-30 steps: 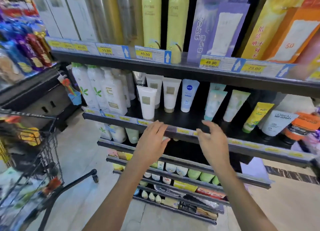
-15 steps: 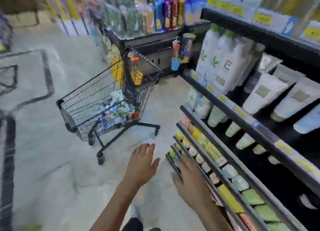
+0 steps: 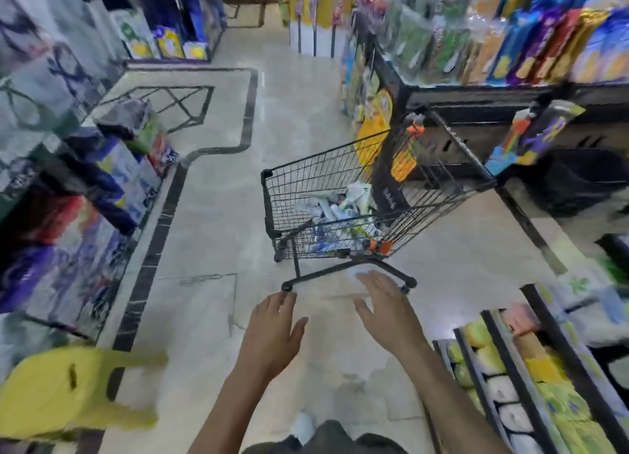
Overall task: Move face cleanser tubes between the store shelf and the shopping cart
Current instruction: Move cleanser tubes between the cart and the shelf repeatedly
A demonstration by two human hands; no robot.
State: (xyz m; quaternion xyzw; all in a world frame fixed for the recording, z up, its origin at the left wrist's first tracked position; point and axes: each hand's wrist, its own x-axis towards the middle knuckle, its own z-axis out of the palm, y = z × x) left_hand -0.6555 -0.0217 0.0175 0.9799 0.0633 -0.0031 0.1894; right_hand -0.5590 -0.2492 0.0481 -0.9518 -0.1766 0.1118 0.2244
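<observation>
Left hand [image 3: 274,331]: spread wide, palm down, holding nothing. Right hand [image 3: 386,309]: also splayed and empty, reaching a little further forward. Both hover over bare floor [image 3: 218,235], well short of the cart; neither touches anything.

Ahead of the hands: black wire shopping cart [image 3: 326,167], low base bar and castors nearest the fingertips, basket beyond. It stands in the aisle just beside the dark shelf unit [image 3: 459,96] on the right, which carries hanging goods. The cart's long axis runs from near-left to far-right, angled across the view.

Cleanser tubes [image 3: 340,212]: a loose heap on the basket floor, whitish and pale green, seen through the mesh. Frame is motion-blurred; the tubes lie flat and point various ways, with no common long axis I can make out. Caps versus crimped ends not readable.

Judgement: the step in hand looks like a reach toward the cart to collect tubes for the shelf. To do it well, come in over the top rim rather than at the mesh, take one tube across its width near mid-length, and lift it clear of the heap so neighbours don't drag along.

Lower right: store shelf [image 3: 503,372] edges with rows of yellow-green and white products, blurred.
</observation>
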